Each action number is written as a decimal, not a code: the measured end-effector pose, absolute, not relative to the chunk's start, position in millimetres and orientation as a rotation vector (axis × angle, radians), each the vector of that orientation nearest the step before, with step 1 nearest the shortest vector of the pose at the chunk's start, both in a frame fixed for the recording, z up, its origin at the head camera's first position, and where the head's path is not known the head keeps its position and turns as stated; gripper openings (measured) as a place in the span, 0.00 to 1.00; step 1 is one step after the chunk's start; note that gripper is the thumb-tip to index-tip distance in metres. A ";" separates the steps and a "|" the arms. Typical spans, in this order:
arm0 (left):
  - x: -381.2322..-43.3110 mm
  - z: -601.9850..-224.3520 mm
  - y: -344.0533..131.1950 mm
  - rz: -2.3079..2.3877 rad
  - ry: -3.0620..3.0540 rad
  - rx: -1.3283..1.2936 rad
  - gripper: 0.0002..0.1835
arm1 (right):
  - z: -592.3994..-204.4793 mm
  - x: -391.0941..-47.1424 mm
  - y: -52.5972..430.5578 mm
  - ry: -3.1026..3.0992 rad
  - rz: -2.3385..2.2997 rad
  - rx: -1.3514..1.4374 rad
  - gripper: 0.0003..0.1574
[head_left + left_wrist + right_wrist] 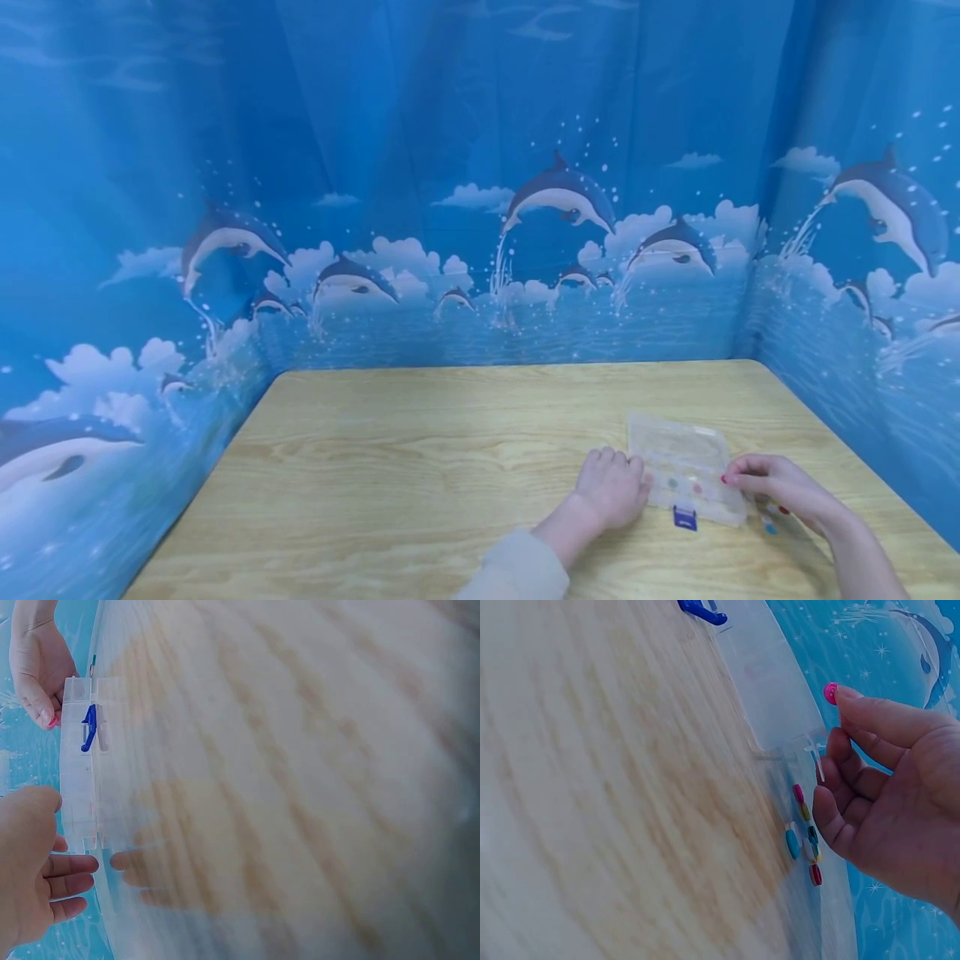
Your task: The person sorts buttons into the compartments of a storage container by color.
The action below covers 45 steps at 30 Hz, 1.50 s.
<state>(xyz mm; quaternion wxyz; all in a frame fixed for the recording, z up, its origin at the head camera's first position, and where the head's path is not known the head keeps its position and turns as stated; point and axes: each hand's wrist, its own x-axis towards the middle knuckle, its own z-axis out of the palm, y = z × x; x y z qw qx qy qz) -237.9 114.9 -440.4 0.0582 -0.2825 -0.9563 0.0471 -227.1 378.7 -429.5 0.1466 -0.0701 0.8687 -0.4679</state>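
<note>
Near the table's right side, a clear plastic compartment box [660,437] lies with its lid raised at the back and a blue latch [685,518] at its front. A greenish button [672,483] and a reddish one [697,488] show inside. My left hand [611,487] rests at the box's left end, its fingers fairly straight in the left wrist view. Between thumb and fingertip, my right hand [783,483] pinches a pink button [830,693] above the box's right end. Under that hand, several coloured buttons [791,844] lie on the table beside the box.
The wood-grain table [420,467] extends to the left of the box. A blue curtain [450,108] printed with dolphins surrounds its back and sides. The table's right edge runs beyond my right hand.
</note>
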 end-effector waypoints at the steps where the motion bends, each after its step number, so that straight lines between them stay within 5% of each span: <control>1: -237.8 -440.2 114.9 0.146 -2.900 -0.857 0.17 | -430.0 -228.0 378.9 2.490 -1.355 -0.203 0.19; 37: -239.5 -442.5 113.6 0.108 -2.884 -0.873 0.18 | -439.5 -227.2 397.7 2.713 -1.432 0.118 0.28; 45: -239.5 -443.0 113.9 0.093 -2.886 -0.873 0.18 | -448.3 -231.4 402.2 2.857 -1.147 0.043 0.27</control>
